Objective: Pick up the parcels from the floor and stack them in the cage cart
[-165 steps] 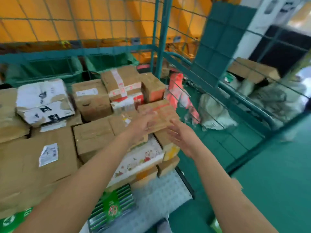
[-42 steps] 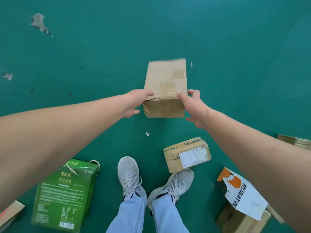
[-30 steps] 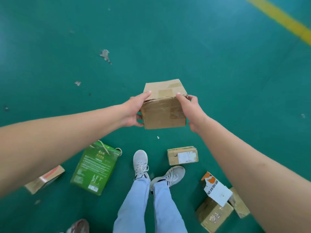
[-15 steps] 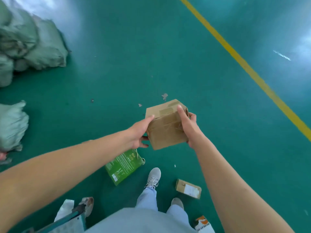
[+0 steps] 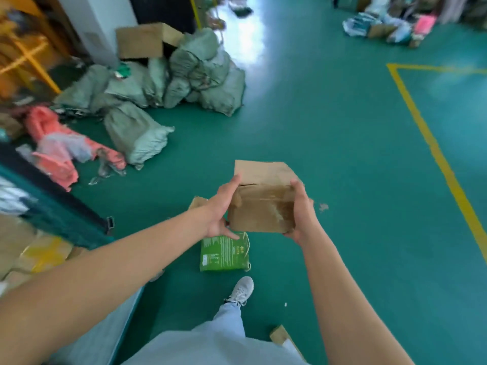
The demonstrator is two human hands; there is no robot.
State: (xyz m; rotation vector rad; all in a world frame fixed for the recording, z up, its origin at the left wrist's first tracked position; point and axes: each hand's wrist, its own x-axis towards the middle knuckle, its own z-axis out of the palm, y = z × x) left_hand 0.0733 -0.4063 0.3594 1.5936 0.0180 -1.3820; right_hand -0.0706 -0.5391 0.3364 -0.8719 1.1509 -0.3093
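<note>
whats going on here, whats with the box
A person is carrying a small brown cardboard box off the green floor, gripped between the left hand and the right hand. A green printed parcel with cord handles lies on the floor below it. The teal cage cart frame shows at the left edge, with cardboard parcels beside it; the box is not in it yet.

I have one view only — a wide-angle camera on the head, looking forward and down. Both forearms reach in from the near edge, the floor (image 5: 342, 154) runs far ahead, and the edges bend — nothing overlaps with another view.
</note>
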